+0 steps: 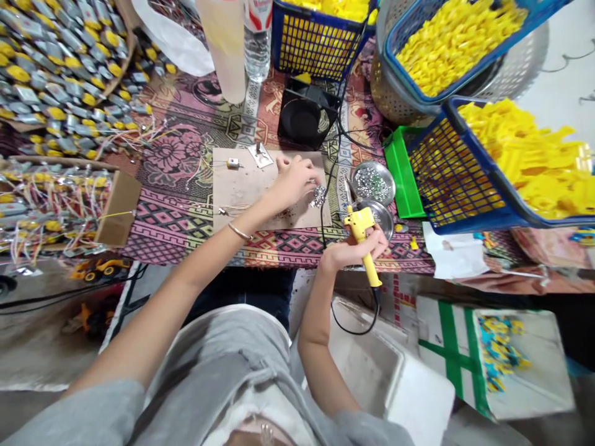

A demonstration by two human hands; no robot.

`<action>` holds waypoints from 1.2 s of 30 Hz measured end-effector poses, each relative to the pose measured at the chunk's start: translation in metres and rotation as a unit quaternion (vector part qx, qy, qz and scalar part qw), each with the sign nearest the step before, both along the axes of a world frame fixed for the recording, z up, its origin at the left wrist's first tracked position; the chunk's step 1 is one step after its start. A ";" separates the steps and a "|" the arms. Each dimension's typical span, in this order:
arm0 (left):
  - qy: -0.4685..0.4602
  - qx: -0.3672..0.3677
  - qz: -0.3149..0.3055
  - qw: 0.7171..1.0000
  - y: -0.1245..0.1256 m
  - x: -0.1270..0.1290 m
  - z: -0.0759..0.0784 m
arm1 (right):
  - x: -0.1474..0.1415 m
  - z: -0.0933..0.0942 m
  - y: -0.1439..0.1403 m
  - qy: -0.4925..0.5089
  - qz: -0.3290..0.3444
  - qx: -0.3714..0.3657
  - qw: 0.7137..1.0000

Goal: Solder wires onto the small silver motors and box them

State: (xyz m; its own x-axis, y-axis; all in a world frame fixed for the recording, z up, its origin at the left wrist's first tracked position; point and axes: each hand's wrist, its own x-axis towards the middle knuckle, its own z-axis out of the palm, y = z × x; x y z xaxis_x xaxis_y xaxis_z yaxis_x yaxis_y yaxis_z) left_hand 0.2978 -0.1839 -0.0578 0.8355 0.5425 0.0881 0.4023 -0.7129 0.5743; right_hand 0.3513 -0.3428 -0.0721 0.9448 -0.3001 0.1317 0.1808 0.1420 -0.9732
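Note:
My right hand is wrapped around a yellow corded soldering gun, its thin metal tip pointing away over two round metal dishes. My left hand is over a cardboard sheet, its fingers bent together beside a small pile of shiny metal pieces. Whatever its fingertips hold is hidden or too small to name. To its left, a small motor with thin wires lies on the sheet, near a small white plate with a dark upright piece. Thin wires lie near the sheet's front edge.
A black fan stands behind the sheet, with a black cable running past. Small metal parts fill one dish. Blue baskets of yellow parts and a green bin stand right. Many motors and a wired-motor box are left.

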 end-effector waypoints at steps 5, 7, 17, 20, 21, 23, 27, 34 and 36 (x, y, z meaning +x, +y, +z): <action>0.033 0.024 -0.036 0.999 0.000 -0.003 -0.004 | 0.002 -0.002 0.000 -0.003 -0.007 -0.004 1.000; 0.029 0.036 -0.046 0.998 0.002 -0.004 -0.007 | 0.002 -0.003 0.000 -0.004 -0.012 -0.030 0.999; 0.019 0.029 -0.041 0.999 -0.001 -0.009 0.000 | 0.002 -0.002 0.000 0.005 -0.014 -0.044 0.999; 0.020 0.022 -0.026 0.999 -0.003 -0.011 0.002 | 0.002 -0.002 0.000 0.008 -0.014 -0.020 1.000; 0.022 0.013 -0.017 1.000 -0.004 -0.012 0.003 | 0.002 -0.001 0.000 0.009 -0.012 -0.010 1.000; 0.018 -0.025 0.014 0.999 -0.007 -0.014 0.006 | 0.002 -0.001 0.000 0.011 -0.009 -0.003 1.000; -0.072 -0.199 0.070 0.975 -0.016 -0.027 0.011 | 0.002 -0.001 0.000 0.015 -0.005 -0.016 1.000; -0.214 -0.353 0.063 0.909 -0.023 -0.056 0.011 | 0.003 -0.003 0.000 0.006 0.001 -0.009 1.000; -0.211 -0.330 0.065 0.918 -0.024 -0.061 0.012 | 0.003 -0.003 0.000 0.002 0.003 -0.027 1.000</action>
State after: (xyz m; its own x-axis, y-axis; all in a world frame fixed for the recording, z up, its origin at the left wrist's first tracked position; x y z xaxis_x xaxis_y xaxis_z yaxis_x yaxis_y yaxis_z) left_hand 0.2371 -0.2080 -0.0456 0.7265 0.6872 0.0053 0.1023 -0.1158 0.9880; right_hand 0.3543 -0.3432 -0.0748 0.9472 -0.2866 0.1435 0.1758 0.0902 -0.9803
